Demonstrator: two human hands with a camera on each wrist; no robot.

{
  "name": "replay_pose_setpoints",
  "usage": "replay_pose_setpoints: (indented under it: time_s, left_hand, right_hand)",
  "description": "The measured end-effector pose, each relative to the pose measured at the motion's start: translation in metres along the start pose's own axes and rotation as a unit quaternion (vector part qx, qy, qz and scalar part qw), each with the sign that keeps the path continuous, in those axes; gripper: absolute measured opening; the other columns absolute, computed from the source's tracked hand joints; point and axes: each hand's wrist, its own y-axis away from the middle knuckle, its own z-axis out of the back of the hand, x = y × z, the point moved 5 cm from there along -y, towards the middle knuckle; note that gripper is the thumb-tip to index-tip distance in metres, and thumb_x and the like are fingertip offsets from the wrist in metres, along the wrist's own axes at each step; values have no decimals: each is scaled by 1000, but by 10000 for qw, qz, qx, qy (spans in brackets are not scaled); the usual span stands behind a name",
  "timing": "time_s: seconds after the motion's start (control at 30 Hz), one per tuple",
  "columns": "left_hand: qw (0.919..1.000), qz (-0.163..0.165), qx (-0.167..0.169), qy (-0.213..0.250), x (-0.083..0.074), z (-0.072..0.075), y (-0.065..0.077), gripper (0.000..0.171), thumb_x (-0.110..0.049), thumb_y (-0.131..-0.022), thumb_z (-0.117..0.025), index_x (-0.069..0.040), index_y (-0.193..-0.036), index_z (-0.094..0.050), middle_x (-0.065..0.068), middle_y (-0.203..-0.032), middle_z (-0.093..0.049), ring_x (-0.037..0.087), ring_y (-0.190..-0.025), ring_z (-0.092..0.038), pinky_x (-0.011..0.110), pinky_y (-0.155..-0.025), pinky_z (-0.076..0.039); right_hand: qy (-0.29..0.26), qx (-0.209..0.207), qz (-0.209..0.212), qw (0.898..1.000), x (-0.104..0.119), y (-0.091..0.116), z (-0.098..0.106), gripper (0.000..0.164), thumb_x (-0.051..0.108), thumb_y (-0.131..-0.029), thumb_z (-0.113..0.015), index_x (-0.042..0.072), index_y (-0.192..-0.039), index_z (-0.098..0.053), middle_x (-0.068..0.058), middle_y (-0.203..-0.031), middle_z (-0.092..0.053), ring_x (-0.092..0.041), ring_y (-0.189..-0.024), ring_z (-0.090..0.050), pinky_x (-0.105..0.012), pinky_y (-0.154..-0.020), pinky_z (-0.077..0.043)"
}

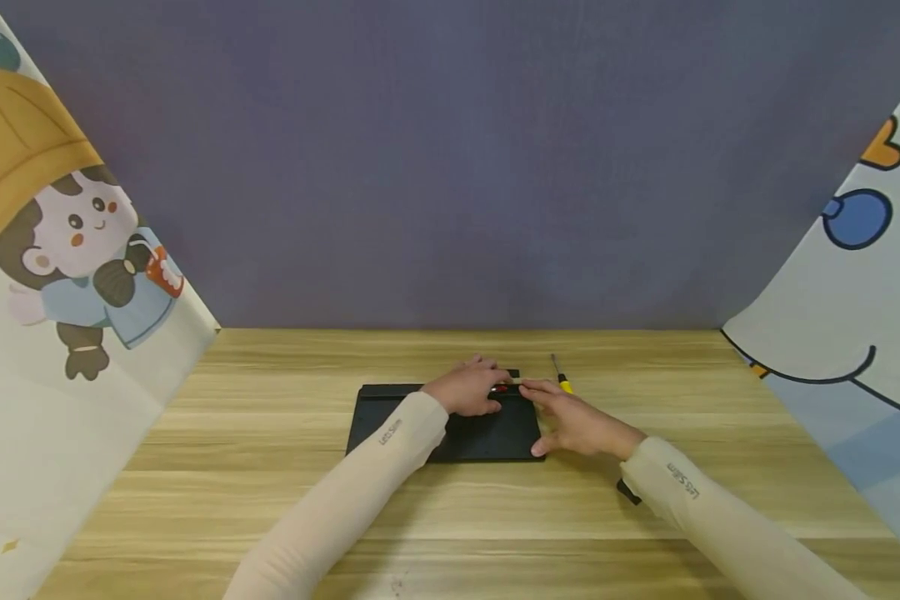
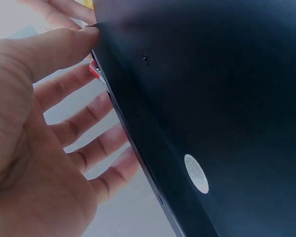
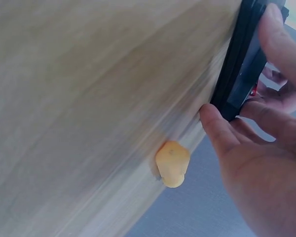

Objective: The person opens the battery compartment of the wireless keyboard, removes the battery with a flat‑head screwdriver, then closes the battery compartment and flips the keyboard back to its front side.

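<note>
A flat black keyboard-like device (image 1: 487, 437) lies on the table, with a raised ridge along its far edge and a white oval sticker (image 2: 196, 174) on the upper face. At the ridge shows a small red and silver battery (image 2: 94, 70), partly hidden by the device and fingers. My left hand (image 1: 465, 389) reaches over the device and grips the ridge by the battery, thumb on one side and fingers on the other. My right hand (image 1: 573, 421) holds the right end, its thumb at the near corner and fingers at the far one, close to the left fingertips.
A screwdriver (image 1: 562, 380) with a yellow handle lies just beyond the right hand. Behind the device, near the fingers, sits a small black piece (image 1: 513, 372). Another small black object (image 1: 628, 492) shows beside the right sleeve. A grey panel (image 1: 450, 167) stands behind the wooden table (image 1: 270, 367).
</note>
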Motion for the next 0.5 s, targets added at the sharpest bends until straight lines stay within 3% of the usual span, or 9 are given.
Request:
replay_pose_setpoints:
  time_s: [0.33,0.5]
  left_hand:
    - [9997,-179,-116,152,3,0,2,40,-25,-94,-61,-25,-133,-52,-1,-137,-44,22,-130,-34,44,-105,-29]
    - [9986,-339,-369,194,3,1,-2,31,-23,-95,-60,-22,-125,-56,-2,-128,-52,19,-118,-44,36,-97,-38]
  right_hand:
    - [-92,33,-121,9999,4,1,1,91,26,-76,-78,-5,-145,-28,-21,-150,-21,-38,-132,-31,-46,-96,-40]
    - [-55,-7,-45,10000,5,0,1,91,26,-75,-78,-6,-145,-29,-22,-149,-23,-38,-130,-33,-45,-95,-41]
